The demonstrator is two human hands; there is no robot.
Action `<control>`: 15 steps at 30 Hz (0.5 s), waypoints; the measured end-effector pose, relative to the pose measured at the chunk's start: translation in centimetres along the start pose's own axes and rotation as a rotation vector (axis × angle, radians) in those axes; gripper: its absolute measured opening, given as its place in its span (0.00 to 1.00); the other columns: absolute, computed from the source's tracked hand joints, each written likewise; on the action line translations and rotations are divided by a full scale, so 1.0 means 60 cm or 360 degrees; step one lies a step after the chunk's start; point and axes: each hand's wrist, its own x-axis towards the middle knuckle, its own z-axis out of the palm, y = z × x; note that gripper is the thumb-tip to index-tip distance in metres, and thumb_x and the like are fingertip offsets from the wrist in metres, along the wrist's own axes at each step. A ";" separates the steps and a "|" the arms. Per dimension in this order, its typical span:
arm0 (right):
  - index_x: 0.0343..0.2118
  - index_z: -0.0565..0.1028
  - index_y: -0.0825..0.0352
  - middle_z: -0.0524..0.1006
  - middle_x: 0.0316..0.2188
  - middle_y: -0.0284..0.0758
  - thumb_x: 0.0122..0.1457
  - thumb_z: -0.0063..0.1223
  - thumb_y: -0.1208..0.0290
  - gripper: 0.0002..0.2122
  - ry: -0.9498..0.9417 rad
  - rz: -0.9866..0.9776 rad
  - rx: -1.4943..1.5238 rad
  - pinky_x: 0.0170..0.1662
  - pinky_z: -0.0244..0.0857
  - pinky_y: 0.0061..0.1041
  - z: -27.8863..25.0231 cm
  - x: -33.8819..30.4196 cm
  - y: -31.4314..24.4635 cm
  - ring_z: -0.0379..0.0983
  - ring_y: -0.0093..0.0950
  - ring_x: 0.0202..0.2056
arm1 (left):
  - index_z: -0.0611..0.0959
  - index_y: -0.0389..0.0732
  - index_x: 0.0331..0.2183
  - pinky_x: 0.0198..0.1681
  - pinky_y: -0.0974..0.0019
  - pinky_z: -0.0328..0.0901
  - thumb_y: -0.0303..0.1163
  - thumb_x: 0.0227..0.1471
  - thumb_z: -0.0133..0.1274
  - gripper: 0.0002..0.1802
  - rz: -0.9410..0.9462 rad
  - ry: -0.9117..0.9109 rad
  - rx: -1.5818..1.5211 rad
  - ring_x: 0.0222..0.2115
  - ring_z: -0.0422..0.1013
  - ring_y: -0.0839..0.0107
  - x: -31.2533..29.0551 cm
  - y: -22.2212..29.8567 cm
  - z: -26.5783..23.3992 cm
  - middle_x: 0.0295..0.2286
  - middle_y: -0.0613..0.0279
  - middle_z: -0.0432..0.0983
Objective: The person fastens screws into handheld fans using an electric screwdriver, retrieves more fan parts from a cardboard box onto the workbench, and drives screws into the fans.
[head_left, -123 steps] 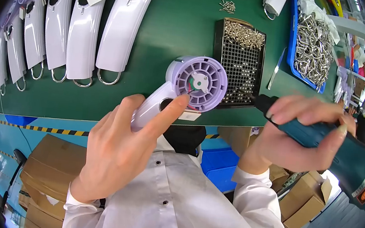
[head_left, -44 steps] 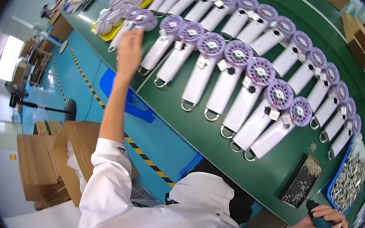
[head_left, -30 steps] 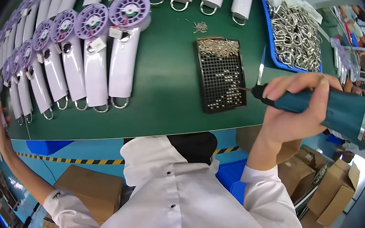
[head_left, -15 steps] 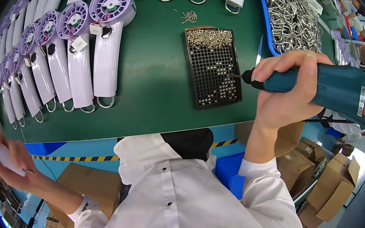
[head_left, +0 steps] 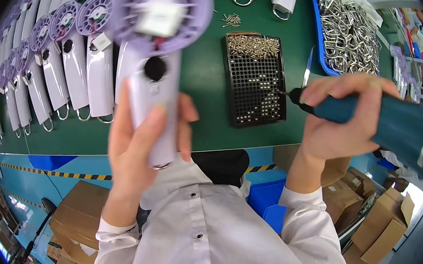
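Note:
My left hand [head_left: 144,129] is wrapped around the white handle of a handheld fan body [head_left: 165,100], raised above the table's near edge. Its round purple slotted head [head_left: 126,13] points away from me, a white tag blurred over the middle. In my right hand [head_left: 349,116] lies a teal electric screwdriver [head_left: 400,119], its thin bit pointing left. The bit's tip reaches the right side of a black screw tray [head_left: 237,90]. Small silver screws stand in some of the tray's holes, and loose ones heap at its far end.
Rows of similar white fan bodies with purple heads [head_left: 95,13] cover the table's left side. A few loose screws [head_left: 231,19] lie beyond the tray. At the far right stands a blue bin [head_left: 321,45] of bent metal loops [head_left: 350,38]. Cardboard boxes [head_left: 384,219] are below the table.
My left hand has come from the far left to the middle, bringing the fan body upright into full view. My right hand with the screwdriver has shifted only slightly in the picture.

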 end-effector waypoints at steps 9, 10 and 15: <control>0.41 0.64 0.70 0.65 0.23 0.35 0.60 0.44 0.58 0.17 -0.0129 -0.0148 0.1041 0.14 0.56 0.26 0.009 -0.035 -0.108 0.58 0.25 0.11 | 0.63 0.38 0.53 0.19 0.74 0.61 0.41 0.65 0.37 0.21 -0.0234 0.0075 -0.0084 0.19 0.66 0.76 0.034 -0.041 0.042 0.34 0.55 0.71; 0.41 0.64 0.70 0.65 0.23 0.35 0.60 0.44 0.58 0.17 -0.0127 -0.0142 0.1052 0.14 0.56 0.26 0.011 -0.039 -0.112 0.58 0.25 0.11 | 0.66 0.38 0.48 0.20 0.73 0.62 0.42 0.65 0.35 0.19 -0.0251 0.0083 -0.0051 0.20 0.65 0.77 0.037 -0.043 0.044 0.34 0.54 0.70; 0.42 0.63 0.70 0.65 0.22 0.33 0.60 0.44 0.57 0.19 -0.0167 -0.0252 0.0922 0.13 0.59 0.24 0.047 -0.053 -0.110 0.58 0.25 0.10 | 0.67 0.38 0.47 0.19 0.73 0.62 0.44 0.66 0.33 0.19 -0.0241 0.0096 -0.0113 0.20 0.65 0.77 0.036 -0.046 0.035 0.33 0.55 0.70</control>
